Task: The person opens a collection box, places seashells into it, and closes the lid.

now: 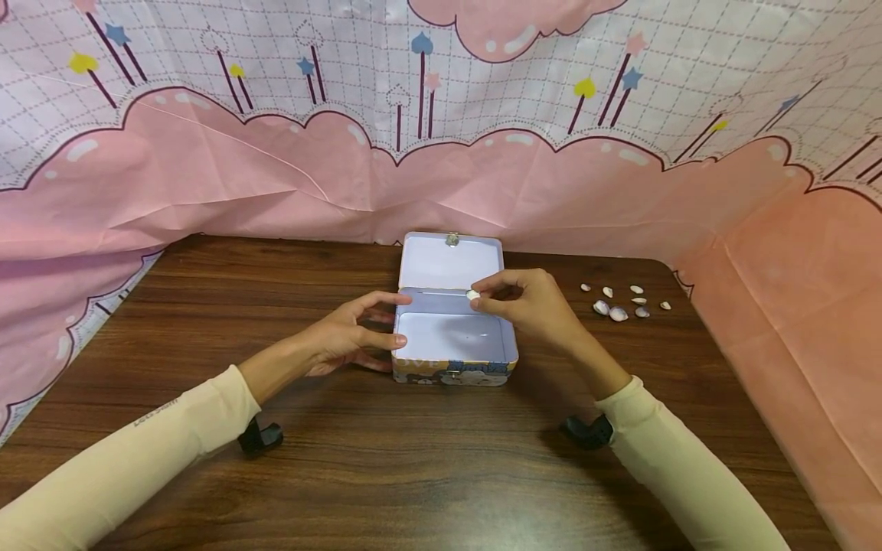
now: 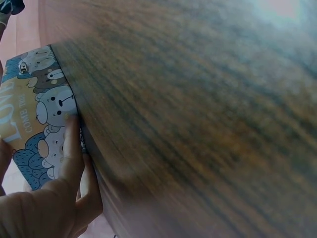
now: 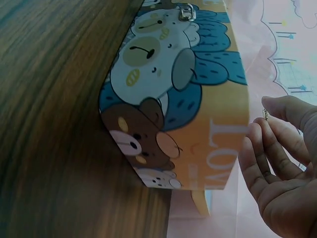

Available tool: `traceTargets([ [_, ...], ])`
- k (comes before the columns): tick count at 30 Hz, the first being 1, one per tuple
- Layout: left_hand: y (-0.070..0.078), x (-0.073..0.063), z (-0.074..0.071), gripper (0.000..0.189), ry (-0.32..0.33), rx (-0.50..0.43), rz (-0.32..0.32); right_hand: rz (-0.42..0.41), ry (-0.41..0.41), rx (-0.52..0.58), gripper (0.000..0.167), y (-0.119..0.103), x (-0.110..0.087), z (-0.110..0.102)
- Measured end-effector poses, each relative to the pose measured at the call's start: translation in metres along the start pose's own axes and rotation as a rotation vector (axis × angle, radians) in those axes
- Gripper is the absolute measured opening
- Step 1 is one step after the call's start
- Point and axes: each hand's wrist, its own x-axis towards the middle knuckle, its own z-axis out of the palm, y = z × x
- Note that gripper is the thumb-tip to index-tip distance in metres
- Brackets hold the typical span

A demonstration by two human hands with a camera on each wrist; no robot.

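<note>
A tin box [image 1: 420,372] with cartoon bears on its sides stands in the middle of the table, its lid [image 1: 448,264] raised at the back. My left hand [image 1: 347,333] rests against the box's left side, thumb and a finger at the rim. In the left wrist view, fairly straight fingers [image 2: 72,148] touch the bear-printed side. Above the right rear part of the box, my right hand [image 1: 530,302] pinches a small white seashell [image 1: 472,295] between thumb and fingertips. The right wrist view shows this hand [image 3: 285,168] just beyond the box's printed front [image 3: 148,59].
Several small seashells [image 1: 618,314] lie scattered on the wooden table [image 1: 386,467] to the right of the box. A pink patterned cloth [image 1: 276,176] hangs behind the table and along its sides. Black wrist mounts [image 1: 262,438] sit under both sleeves.
</note>
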Motion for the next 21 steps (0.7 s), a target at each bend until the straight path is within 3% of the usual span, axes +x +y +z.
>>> traceTargets([
  [21, 0.001, 0.001, 0.000, 0.079, -0.007, 0.008, -0.012, -0.001, -0.010, -0.060, 0.021, -0.002, 0.015, 0.020],
])
